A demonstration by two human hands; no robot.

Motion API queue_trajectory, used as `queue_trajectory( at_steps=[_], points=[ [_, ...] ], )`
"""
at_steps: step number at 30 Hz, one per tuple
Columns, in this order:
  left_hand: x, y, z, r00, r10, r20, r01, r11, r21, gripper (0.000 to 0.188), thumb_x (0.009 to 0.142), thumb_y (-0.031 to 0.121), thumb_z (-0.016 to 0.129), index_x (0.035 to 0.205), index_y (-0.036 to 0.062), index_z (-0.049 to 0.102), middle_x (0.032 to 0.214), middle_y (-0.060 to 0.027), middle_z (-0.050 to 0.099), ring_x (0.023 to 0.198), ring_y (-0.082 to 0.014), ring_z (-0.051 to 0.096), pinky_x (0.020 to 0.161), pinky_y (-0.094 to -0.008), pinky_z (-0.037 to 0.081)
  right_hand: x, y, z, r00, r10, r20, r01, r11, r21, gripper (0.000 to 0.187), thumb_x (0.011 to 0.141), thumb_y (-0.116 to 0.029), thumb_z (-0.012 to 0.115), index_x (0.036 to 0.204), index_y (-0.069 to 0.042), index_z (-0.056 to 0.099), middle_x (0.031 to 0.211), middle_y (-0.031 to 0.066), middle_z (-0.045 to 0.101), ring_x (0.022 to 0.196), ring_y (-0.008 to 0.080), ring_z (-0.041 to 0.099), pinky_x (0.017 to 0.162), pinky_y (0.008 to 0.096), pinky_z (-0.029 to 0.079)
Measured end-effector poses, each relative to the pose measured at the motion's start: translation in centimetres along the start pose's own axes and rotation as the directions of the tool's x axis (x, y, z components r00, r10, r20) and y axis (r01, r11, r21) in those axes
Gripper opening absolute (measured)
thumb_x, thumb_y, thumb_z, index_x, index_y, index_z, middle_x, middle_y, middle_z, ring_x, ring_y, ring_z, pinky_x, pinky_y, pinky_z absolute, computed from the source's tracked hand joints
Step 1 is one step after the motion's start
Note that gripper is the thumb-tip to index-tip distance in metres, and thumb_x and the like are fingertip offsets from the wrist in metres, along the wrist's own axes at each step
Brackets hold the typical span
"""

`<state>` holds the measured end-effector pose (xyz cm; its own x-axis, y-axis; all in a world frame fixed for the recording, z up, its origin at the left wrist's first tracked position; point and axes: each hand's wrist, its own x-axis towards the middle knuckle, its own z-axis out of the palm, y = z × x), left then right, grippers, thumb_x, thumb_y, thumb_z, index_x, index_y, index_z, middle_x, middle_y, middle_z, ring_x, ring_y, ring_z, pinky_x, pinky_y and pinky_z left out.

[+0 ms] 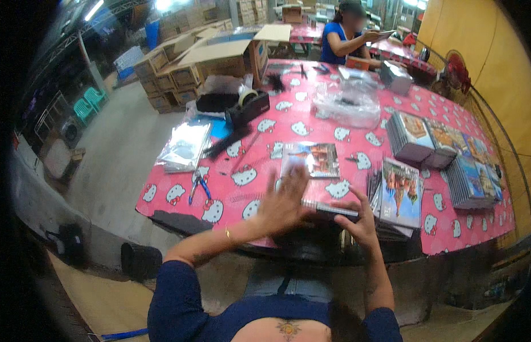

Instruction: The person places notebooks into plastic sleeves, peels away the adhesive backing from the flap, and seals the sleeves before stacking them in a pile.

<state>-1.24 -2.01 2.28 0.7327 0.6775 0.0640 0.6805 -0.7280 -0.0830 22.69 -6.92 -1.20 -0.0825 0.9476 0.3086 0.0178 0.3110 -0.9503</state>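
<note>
My right hand [359,219] grips the right end of a thin spiral-bound notebook [329,208], held nearly edge-on above the table's near edge. Over the notebook's left end is my left hand [285,199], fingers stretched out and partly smeared by motion; whether it touches the notebook is hard to tell. Just beyond lies another spiral notebook [325,159] with a colourful domed building on its cover. To the right of my right hand rests an untidy stack of notebooks [399,191] with a similar cover. Loose wire coils [260,165] lie to the left.
Blue-handled pliers [201,189], plastic-wrapped packs [184,147] and a black tape dispenser [247,108] occupy the left side. Notebook stacks [411,137] stand at right, clear plastic bags [345,105] farther back. Open cartons [220,57] rise at back left. A person [342,40] in blue works across the table.
</note>
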Motion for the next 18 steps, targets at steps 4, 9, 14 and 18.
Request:
queue_trajectory(
  at_steps=[4,9,14,18],
  points=[
    [-2.2,0.5,2.9,0.898,0.247,-0.364,-0.247,0.968,0.049,0.076,0.096,0.054,0.042,0.148,-0.0004,0.03,0.155,-0.0205,0.028,0.146,-0.0328,0.022,0.117,-0.0564,0.009,0.0,0.9,2.8,0.979,0.115,-0.17,-0.105,0.992,0.069,0.066,0.084,-0.002,0.073,0.139,-0.009,0.038,0.1,0.0098,0.065,0.094,0.0148,0.064,0.082,0.0271,0.053],
    [0.7,-1.9,2.2,0.945,0.062,-0.32,-0.006,0.985,0.175,0.083,0.094,0.061,0.039,0.149,-0.0003,0.029,0.157,-0.0206,0.024,0.149,-0.0306,0.016,0.117,-0.0566,0.004,0.4,2.2,3.1,0.977,0.12,-0.176,-0.093,0.984,0.15,0.055,0.084,-0.001,0.073,0.129,-0.008,0.043,0.1,0.0096,0.064,0.09,0.0135,0.064,0.079,0.0261,0.053],
    [0.3,-0.7,2.8,0.93,0.069,-0.362,-0.016,0.989,0.147,0.085,0.093,0.062,0.04,0.147,-0.0023,0.031,0.156,-0.0225,0.024,0.148,-0.035,0.016,0.116,-0.0576,-0.002,0.3,2.4,3.3,0.983,0.078,-0.165,-0.069,0.996,0.062,0.049,0.085,-0.004,0.073,0.124,-0.008,0.044,0.101,0.0092,0.062,0.091,0.0132,0.063,0.079,0.0268,0.051],
    [-3.1,0.7,6.1,0.92,0.234,-0.315,-0.211,0.972,0.106,0.082,0.095,0.059,0.04,0.148,-0.0024,0.028,0.157,-0.0223,0.021,0.149,-0.0349,0.012,0.116,-0.0583,-0.003,-0.1,3.4,2.3,0.996,0.089,-0.017,-0.087,0.99,0.109,0.04,0.088,-0.004,0.069,0.123,-0.005,0.047,0.103,0.006,0.063,0.094,0.0125,0.06,0.084,0.0277,0.049]
  ],
)
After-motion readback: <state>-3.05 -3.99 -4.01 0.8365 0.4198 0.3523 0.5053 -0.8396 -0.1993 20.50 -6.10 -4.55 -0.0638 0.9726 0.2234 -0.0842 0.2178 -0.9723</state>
